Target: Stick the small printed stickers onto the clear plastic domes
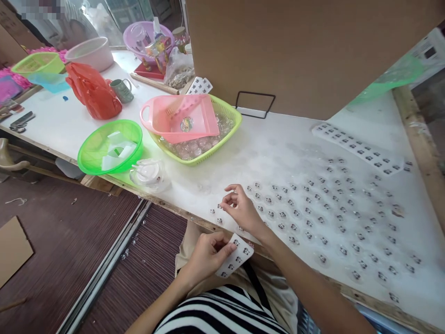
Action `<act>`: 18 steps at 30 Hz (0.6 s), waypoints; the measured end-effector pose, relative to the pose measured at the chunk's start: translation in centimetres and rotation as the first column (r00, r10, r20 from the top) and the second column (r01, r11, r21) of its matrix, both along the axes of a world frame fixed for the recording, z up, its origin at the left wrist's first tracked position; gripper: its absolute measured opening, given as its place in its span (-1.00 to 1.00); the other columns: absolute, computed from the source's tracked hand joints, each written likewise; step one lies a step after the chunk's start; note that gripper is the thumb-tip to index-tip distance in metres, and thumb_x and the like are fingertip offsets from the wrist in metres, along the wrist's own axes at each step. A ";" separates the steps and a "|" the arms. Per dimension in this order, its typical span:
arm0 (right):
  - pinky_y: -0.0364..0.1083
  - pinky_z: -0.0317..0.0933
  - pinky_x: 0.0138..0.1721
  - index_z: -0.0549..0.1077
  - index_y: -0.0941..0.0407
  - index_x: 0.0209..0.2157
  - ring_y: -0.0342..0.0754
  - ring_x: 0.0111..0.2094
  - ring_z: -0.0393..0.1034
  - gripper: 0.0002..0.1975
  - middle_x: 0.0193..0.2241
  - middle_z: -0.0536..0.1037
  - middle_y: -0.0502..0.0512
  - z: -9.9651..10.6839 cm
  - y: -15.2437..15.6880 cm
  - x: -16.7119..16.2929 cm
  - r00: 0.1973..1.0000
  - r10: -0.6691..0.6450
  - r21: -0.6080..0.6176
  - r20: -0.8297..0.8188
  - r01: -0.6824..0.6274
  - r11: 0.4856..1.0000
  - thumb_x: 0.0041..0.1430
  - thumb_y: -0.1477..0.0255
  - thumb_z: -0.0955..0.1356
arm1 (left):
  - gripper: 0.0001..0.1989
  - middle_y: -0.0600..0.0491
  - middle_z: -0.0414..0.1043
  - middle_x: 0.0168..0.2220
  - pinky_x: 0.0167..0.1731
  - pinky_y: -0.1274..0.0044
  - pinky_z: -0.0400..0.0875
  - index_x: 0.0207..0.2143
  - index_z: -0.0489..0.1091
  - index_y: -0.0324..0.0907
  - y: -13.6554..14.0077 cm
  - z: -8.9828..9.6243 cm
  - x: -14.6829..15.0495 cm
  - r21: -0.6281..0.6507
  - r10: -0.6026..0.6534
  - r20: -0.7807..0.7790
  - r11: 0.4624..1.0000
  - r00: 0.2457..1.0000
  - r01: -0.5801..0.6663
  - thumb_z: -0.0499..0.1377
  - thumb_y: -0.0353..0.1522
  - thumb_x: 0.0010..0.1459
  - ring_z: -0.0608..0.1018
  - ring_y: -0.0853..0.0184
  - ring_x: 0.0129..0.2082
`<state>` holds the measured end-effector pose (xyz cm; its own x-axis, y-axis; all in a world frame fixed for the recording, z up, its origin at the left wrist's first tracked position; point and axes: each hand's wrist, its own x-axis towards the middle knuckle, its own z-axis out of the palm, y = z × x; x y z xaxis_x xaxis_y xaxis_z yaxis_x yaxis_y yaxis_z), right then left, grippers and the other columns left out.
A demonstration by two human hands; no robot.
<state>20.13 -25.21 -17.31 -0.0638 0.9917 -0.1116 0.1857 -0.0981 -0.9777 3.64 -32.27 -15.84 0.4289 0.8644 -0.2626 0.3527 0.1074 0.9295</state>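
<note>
My left hand (212, 253) grips a white sticker sheet (234, 260) printed with several small panda faces, held at the table's front edge above my lap. Out over the white tabletop, the thumb and forefinger of my right hand (241, 211) are pinched together. A tiny panda sticker (219, 206) shows right at those fingertips; whether it also touches the table is unclear. Close by lie a few more panda stickers (219, 220). To the right, many clear round pieces (308, 223) with panda stickers on them are spread in loose rows.
A yellow-green basket (236, 123) of clear pieces carries a pink scoop tray (205, 120). Left of it stand a green basket (83, 160) and a clear container (153, 178). A large cardboard box (295, 55) blocks the back; a long sticker strip (358, 148) lies at right.
</note>
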 end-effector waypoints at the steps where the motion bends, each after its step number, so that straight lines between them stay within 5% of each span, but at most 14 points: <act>1: -0.06 0.23 -0.28 0.21 0.04 -0.11 -0.07 -0.39 0.42 -0.65 -0.45 0.50 -0.07 -0.4 0.3 -0.4 0.999 0.028 -0.022 0.016 -0.028 0.999 0.05 0.41 0.35 | -0.66 0.07 0.41 -0.56 -0.56 0.59 0.15 -0.47 0.44 -0.24 -0.2 0.0 0.0 -0.004 -0.020 -0.007 1.000 1.000 0.020 0.17 -0.18 0.25 0.33 0.43 -0.58; 14: -0.09 0.21 -0.30 0.18 0.02 -0.11 -0.08 -0.45 0.40 -0.64 -0.45 0.50 -0.11 -2.5 3.4 -2.6 0.969 0.074 -0.044 0.235 -0.065 0.997 0.04 0.51 0.31 | -0.66 0.07 0.45 -0.54 -0.55 0.60 0.19 -0.43 0.46 -0.25 0.4 -0.6 -0.6 0.020 0.017 -0.043 1.000 0.999 -0.016 0.17 -0.17 0.25 0.35 0.44 -0.58; 18: -0.08 0.17 -0.24 0.21 0.06 -0.07 -0.07 -0.43 0.41 -0.63 -0.46 0.50 -0.10 -3.0 3.4 -3.4 0.911 0.078 0.032 0.405 -0.100 0.994 0.07 0.58 0.29 | -0.66 0.07 0.45 -0.54 -0.54 0.60 0.20 -0.43 0.45 -0.24 0.5 -0.6 -0.8 0.021 0.022 -0.042 1.000 0.999 -0.021 0.16 -0.17 0.26 0.36 0.43 -0.58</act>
